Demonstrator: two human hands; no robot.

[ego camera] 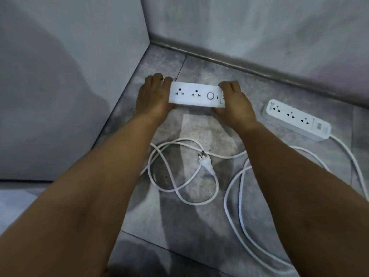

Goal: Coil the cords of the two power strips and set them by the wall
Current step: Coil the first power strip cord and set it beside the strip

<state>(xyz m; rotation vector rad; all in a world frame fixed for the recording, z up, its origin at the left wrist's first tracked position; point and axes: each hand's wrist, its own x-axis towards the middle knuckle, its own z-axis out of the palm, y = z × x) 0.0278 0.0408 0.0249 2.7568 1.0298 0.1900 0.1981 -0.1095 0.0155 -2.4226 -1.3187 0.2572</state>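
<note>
A white power strip (193, 94) lies across the grey floor near the room's corner. My left hand (152, 96) grips its left end and my right hand (233, 100) grips its right end, fingers curled over the far edge. Its white cord (169, 170) lies in loose loops on the floor below my forearms, with the plug (206, 162) in the middle. A second white power strip (297, 118) lies at the right, close to the far wall. Its cord (235, 196) trails in wide loops down to the lower right.
Grey walls (249, 27) meet in a corner at the top, with a dark baseboard (239, 65) along the far wall. A grey panel (60, 96) stands at the left. The floor is grey tile (199, 226).
</note>
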